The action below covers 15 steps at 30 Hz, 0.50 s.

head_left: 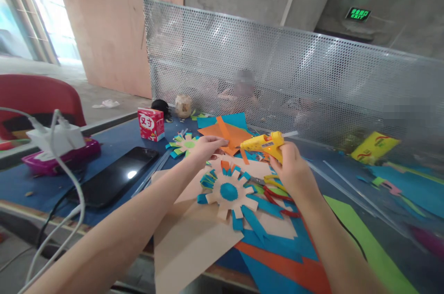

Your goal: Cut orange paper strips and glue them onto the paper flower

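Over the middle of the desk [41, 183], a yellow glue gun [266, 143] is gripped in the right hand [293, 170], whose fingers are closed around its handle. The nozzle is pointed left toward the left hand [204, 147]. The left hand is stretched forward, palm down, with its fingertips laid at the edge of an orange paper sheet [233, 135]. Whether the paper is pinched or only touched cannot be told. The nozzle tip and the left fingertips are close together, with a narrow gap between them.

Just below both hands and between the two forearms, a peach and blue paper flower [229, 192] is spread flat on a beige sheet [187, 243]. A smaller green and blue flower [185, 143] is seen just left of the left hand. Red-handled scissors [277, 194] are partly hidden under the right wrist.

Farther left, a black phone [114, 176] is laid face up, and a red carton [151, 123] is stood upright beyond it. A white charger [55, 139] is rested on a pink box [62, 156] near the left edge. Clear glue sticks [343, 184] are strewn to the right of the right hand, and a yellow packet [373, 146] is seen beyond them. The back of the desk is closed off by a perforated metal screen [277, 76].
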Tool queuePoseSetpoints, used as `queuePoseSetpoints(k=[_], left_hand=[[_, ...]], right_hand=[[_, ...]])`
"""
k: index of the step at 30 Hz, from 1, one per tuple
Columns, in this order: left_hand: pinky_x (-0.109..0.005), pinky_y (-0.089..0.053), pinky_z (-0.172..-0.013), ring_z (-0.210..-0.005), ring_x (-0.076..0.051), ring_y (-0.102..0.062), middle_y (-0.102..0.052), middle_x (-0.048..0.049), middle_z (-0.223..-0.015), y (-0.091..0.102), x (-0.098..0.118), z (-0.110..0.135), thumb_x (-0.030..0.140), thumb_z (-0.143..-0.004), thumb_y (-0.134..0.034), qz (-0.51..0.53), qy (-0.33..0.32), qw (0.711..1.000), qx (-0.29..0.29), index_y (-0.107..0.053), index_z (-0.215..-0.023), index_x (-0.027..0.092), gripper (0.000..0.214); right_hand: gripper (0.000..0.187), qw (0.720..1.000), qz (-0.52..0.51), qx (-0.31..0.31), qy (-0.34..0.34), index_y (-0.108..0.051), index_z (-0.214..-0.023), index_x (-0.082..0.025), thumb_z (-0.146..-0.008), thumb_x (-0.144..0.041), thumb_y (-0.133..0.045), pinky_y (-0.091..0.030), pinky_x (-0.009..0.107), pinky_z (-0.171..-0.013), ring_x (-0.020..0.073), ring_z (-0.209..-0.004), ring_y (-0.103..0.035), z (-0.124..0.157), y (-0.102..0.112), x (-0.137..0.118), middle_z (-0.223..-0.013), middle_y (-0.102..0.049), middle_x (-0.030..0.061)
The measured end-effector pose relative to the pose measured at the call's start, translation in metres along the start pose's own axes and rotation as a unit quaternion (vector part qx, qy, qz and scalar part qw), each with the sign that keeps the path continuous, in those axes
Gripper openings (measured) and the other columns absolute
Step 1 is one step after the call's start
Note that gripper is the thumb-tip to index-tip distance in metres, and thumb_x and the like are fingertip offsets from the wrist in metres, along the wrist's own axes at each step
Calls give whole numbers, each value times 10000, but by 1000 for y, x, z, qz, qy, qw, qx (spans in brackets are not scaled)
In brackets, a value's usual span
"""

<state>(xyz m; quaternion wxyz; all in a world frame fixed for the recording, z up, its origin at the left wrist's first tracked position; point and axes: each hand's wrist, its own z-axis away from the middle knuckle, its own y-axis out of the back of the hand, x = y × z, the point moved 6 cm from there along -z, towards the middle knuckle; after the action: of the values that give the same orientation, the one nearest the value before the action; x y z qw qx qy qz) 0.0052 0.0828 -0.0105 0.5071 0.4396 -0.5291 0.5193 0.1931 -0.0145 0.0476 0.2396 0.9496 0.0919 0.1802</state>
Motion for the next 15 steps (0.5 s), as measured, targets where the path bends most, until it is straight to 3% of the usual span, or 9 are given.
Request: queuePoseSetpoints(k=[5, 7, 10, 13, 15], left_hand=[[-175, -318, -408, -435, -39, -468, -585, 1, -603, -1, 0, -1, 331, -515, -720, 10, -2, 1000, -9, -620, -640, 137, 251], [-172, -319, -408, -438, -34, -469, -596, -7, -640, -3, -1, -1, 335, -519, -719, 13, -4, 1000, -17, -622, -648, 136, 256], [-166, -321, -411, -452, -31, -476, -602, -9, -671, -5, -2, -1, 329, -538, -711, 10, -3, 999, -33, -629, -667, 141, 242], [-160, -317, -411, -454, -34, -473, -571, 5, -606, -9, -3, -1, 316, -558, -703, -5, -3, 999, -49, -628, -669, 146, 216], [-159, -320, -415, -451, -39, -473, -545, 13, -554, -11, -3, 0, 327, -571, -697, -25, -9, 998, -55, -628, -682, 149, 220]], right_hand=[[65, 1000, 8, -5, 4, -373, -827, -180, -785, -192, -421, -429, 254, -502, 180, -630, -542, 1, -4, -1, -730, -496, 59], [106, 999, -4, -7, -31, -377, -819, -184, -769, -250, -443, -403, 250, -460, 173, -585, -529, 2, -8, 5, -714, -494, 52], [264, 985, -28, -34, -169, -392, -819, -184, -694, -382, -512, -378, 261, -431, 186, -562, -524, 8, -22, 31, -716, -518, 57], [371, 931, -13, -111, -348, -440, -825, -160, -627, -452, -553, -388, 288, -456, 219, -576, -545, 32, -42, 76, -669, -542, 75], [330, 909, -1, -144, -391, -490, -795, -142, -633, -425, -544, -388, 301, -455, 230, -554, -551, 50, -51, 102, -601, -545, 84]])
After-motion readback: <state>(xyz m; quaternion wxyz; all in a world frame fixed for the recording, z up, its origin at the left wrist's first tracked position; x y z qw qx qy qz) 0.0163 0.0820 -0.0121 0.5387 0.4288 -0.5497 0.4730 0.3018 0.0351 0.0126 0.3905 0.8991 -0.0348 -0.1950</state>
